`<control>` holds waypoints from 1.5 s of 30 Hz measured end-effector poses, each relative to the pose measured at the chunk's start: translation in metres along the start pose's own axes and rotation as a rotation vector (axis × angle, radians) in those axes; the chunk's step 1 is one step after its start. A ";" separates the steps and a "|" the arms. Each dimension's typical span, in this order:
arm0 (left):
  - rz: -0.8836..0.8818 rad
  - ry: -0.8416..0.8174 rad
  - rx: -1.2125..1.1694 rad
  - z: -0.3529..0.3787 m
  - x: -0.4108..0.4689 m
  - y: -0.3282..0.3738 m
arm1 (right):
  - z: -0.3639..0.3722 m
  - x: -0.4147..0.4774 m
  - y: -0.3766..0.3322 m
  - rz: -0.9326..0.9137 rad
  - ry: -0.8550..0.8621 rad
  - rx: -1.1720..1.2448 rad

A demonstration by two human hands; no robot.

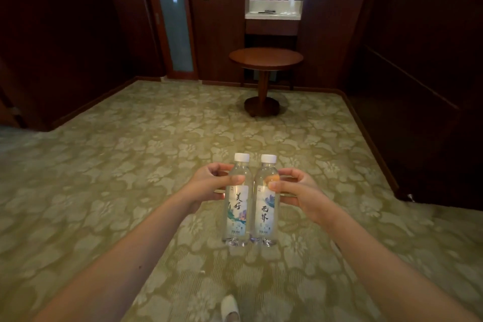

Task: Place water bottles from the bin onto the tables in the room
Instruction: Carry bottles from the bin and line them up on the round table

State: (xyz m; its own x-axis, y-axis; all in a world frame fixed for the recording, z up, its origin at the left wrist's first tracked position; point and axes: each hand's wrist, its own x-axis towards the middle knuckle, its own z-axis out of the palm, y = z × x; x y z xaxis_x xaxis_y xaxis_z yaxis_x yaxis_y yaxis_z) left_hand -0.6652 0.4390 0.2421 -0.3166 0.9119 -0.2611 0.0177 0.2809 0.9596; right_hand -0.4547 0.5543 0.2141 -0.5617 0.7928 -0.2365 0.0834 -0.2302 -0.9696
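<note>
Two bottles are out of the bin and in hand, but neither has reached a surface yet, so the task looks to be in its carrying stage. The bin is not in view, so I cannot tell how many bottles remain in it.

The left hand [209, 185] grips the left bottle [236, 206] at its shoulder, just above the label. Its fingers [214, 168] curl round the far side and the thumb lies across the front. The right hand [295, 191] holds the right bottle [264, 214] the same way, thumb pressed on the front at the label's top edge and fingers curled behind.

Both bottles hang in the lower centre of the frame, above the carpet [130, 165], side by side and apparently touching along their bodies. Each stands upright, its long axis vertical. The white caps point up toward the top of the frame, the bases point down and the labels face the camera.

The round surface [266, 66] stands well apart, in the upper centre of the frame, straight ahead of the bottles. It is probably the next place to set one down. Behind it a white surface [271, 16] sits in a wall niche with small items I cannot make out. A pale slipper [230, 307] shows at the bottom edge.
</note>
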 end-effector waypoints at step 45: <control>-0.036 0.072 -0.087 -0.019 0.981 0.243 | -0.270 0.957 -0.245 0.043 -0.031 -0.093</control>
State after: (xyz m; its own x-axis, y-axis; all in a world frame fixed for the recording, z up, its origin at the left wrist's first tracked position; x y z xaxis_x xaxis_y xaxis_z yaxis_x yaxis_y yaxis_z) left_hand -0.9891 1.3960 0.2208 -0.3833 0.8769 -0.2902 -0.0760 0.2832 0.9561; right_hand -0.7899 1.5216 0.2081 -0.5812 0.7649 -0.2777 0.1837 -0.2091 -0.9605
